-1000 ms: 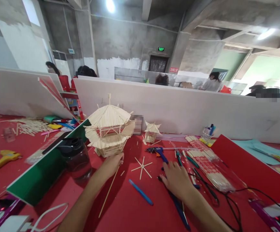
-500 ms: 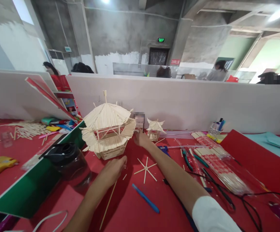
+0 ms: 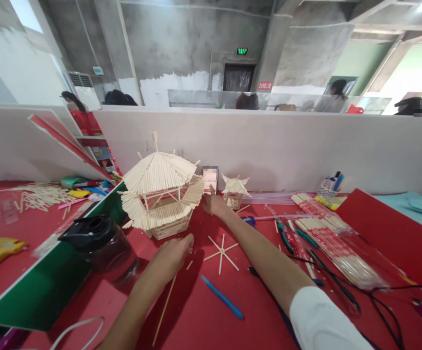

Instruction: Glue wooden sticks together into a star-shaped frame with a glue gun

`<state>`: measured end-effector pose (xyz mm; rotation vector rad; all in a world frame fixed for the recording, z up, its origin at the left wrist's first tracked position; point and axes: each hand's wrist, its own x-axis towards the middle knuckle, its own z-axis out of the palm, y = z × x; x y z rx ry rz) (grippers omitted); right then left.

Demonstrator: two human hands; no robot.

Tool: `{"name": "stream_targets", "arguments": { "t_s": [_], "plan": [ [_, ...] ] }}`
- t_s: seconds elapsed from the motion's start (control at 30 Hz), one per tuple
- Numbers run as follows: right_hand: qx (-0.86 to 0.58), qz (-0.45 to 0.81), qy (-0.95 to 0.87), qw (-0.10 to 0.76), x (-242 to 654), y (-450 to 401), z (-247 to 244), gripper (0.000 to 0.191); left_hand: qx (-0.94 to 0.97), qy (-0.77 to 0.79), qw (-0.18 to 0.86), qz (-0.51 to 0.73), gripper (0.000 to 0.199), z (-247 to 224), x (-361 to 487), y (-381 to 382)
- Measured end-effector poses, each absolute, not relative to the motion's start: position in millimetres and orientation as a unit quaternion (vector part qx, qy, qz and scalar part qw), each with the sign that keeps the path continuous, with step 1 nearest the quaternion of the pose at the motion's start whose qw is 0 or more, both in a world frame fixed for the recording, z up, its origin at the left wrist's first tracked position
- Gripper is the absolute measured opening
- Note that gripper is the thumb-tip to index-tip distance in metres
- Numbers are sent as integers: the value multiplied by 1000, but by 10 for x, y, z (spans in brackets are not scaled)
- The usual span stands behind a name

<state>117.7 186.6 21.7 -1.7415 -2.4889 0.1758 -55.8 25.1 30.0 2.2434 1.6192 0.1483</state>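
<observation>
My right hand (image 3: pixel 216 204) reaches far forward to a phone (image 3: pixel 210 178) propped against the white partition. One finger points up at its lit screen, the others look folded, and contact is hard to judge. My left hand (image 3: pixel 177 253) rests closed on the red table in front of a large stick-built pavilion (image 3: pixel 161 194). A long thin stick (image 3: pixel 164 311) runs out from under that hand; whether the fingers grip anything is hidden. Between my arms lie a six-armed star of sticks (image 3: pixel 222 251) and a blue pen (image 3: pixel 222 297). A small stick pavilion (image 3: pixel 235 189) stands right of the phone.
On the left are a dark water bottle (image 3: pixel 105 253), a green board (image 3: pixel 25 296), a yellow glue gun (image 3: pixel 1 253) and loose sticks (image 3: pixel 43 194). Packs of sticks (image 3: pixel 338 248), pliers (image 3: pixel 285 238), black cables and a red board (image 3: pixel 396 233) occupy the right. People sit beyond the partition.
My right hand has shifted slightly, and its pointing finger now shows in front of the phone screen. The view has tilted a little; my left hand stays in place.
</observation>
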Motion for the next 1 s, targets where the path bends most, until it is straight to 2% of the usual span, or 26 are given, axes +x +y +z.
{"name": "stream_targets", "arguments": {
  "t_s": [0.2,0.37,0.53,0.73,0.87,1.0],
  "plan": [
    [-549,68,-830,65,1259,1635,339,35,792,581,178,56,17,319,-553,257],
    [-494,92,-860,88,1581,1242,485,21,793,581,167,75,17,227,-552,310],
    [-493,102,-856,113,2059,799,591,22,776,607,152,74,19,103,-560,389],
    [-514,160,-824,175,2496,512,482,21,782,591,162,114,26,88,-506,427],
    [-516,177,-821,169,2553,494,352,19,792,545,197,191,21,53,-358,386],
    [-503,172,-834,150,2479,559,267,17,798,517,231,203,15,36,-226,421]
  ]
}}
